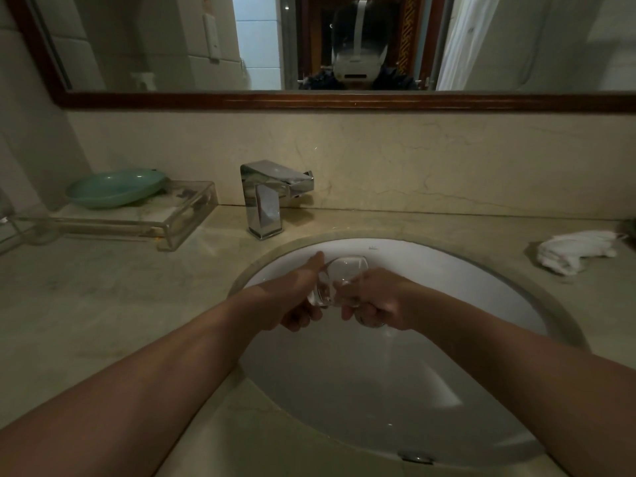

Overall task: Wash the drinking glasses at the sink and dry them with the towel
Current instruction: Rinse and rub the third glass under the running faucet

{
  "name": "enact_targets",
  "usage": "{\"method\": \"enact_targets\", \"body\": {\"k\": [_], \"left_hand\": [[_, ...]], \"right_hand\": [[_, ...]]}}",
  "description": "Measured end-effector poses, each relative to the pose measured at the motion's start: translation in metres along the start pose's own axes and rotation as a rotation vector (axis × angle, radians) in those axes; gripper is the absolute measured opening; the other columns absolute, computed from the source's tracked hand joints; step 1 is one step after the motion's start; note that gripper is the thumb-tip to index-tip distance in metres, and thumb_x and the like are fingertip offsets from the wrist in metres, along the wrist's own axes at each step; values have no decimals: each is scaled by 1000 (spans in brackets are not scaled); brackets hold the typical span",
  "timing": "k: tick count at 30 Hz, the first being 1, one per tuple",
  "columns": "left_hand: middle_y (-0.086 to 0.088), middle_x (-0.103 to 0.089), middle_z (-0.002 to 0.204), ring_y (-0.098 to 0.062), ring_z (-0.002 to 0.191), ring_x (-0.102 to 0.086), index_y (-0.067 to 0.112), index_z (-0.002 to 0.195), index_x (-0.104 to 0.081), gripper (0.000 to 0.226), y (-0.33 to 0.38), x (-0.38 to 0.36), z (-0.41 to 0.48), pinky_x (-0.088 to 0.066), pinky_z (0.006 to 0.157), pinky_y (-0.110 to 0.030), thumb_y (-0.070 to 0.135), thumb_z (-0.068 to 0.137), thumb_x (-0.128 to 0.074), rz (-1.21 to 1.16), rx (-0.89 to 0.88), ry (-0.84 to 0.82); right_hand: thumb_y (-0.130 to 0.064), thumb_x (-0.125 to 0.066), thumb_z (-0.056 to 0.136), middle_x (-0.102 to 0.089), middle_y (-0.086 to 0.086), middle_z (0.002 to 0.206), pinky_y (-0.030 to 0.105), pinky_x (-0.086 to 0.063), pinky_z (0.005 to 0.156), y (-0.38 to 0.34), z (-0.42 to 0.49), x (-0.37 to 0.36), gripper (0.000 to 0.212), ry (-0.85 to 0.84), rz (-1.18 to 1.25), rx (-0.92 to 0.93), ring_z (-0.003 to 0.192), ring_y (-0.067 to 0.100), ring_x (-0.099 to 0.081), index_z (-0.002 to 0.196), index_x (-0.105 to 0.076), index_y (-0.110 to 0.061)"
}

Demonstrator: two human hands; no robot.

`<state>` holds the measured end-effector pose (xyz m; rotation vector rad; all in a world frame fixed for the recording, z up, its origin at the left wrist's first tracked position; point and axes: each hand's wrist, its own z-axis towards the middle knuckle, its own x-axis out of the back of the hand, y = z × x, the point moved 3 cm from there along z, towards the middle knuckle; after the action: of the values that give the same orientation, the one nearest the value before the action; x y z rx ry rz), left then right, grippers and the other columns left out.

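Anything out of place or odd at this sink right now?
The faucet looks turned: its spout points right along the wall, not over the sink. The towel lies crumpled on the counter. The left hand and right hand hold the glass over the sink; nothing looks broken.

Clear drinking glass (340, 275) is held tilted at frame centre over the white oval sink (481, 290), gripped by left hand (299, 297) and right hand (378, 301). White towel (581, 251) is noted crumpled on the countertop (137, 304) at the right edge of the frame, apart from the sink.
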<state>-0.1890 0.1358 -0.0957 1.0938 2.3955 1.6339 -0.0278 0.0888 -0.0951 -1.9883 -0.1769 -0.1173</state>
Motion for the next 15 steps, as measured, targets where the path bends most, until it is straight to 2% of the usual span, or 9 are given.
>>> {"method": "enact_targets", "body": {"k": [2, 4, 6, 8, 10, 12, 15], "left_hand": [[-11, -66, 70, -23, 54, -52, 7, 90, -69, 81, 2, 2, 2, -40, 54, -27, 72, 101, -21, -67, -36, 6], [-10, -65, 73, -25, 59, -54, 8, 95, -66, 61, 4, 3, 2, -43, 55, -28, 60, 98, -36, -140, -67, 16], [-8, -62, 72, -24, 59, -51, 11, 92, -62, 42, 6, 3, 0, -40, 53, -28, 49, 91, -45, -199, -71, 7], [-7, -59, 69, -21, 56, -46, 13, 87, -59, 32, 8, 2, -2, -35, 52, -27, 39, 96, -43, -242, -56, -13], [-7, -59, 70, -19, 51, -45, 14, 89, -58, 36, 9, 0, -3, -33, 49, -25, 42, 104, -40, -268, -45, -43], [-8, -60, 72, -18, 47, -45, 15, 88, -60, 45, 10, -3, -5, -33, 47, -24, 49, 107, -36, -259, -34, -70], [-10, -61, 67, -17, 43, -42, 14, 87, -62, 55, 11, -3, -9, -32, 47, -22, 53, 108, -31, -200, -25, -44]], "right_hand": [[-17, -50, 105, -65, 11, 68, 17, -24, 41, 1, 0, -3, 27, -75, 88, -32, 41, 6, -30, 83, -58, -4], [-7, -48, 104, -64, 11, 73, 15, -26, 42, 3, 1, -6, 21, -148, 144, -54, 40, 5, -31, 84, -54, -5], [-1, -54, 100, -67, 6, 72, 15, -28, 45, 4, 0, -7, 10, -175, 128, -66, 42, 5, -33, 92, -56, -7], [1, -60, 96, -68, 5, 73, 16, -27, 47, 4, 0, -6, 12, -156, 116, -61, 43, 5, -33, 99, -56, -9], [-2, -66, 93, -69, 11, 77, 15, -27, 44, 4, 0, -2, 11, -116, 103, -42, 42, 5, -34, 99, -59, -9], [-10, -69, 93, -69, 15, 72, 15, -28, 40, 5, -1, 1, 9, -74, 61, -18, 39, 6, -34, 95, -61, -6], [-19, -62, 100, -66, 15, 66, 14, -27, 38, 5, -2, 0, 19, -67, 57, -5, 35, 6, -33, 89, -61, -3]]}}
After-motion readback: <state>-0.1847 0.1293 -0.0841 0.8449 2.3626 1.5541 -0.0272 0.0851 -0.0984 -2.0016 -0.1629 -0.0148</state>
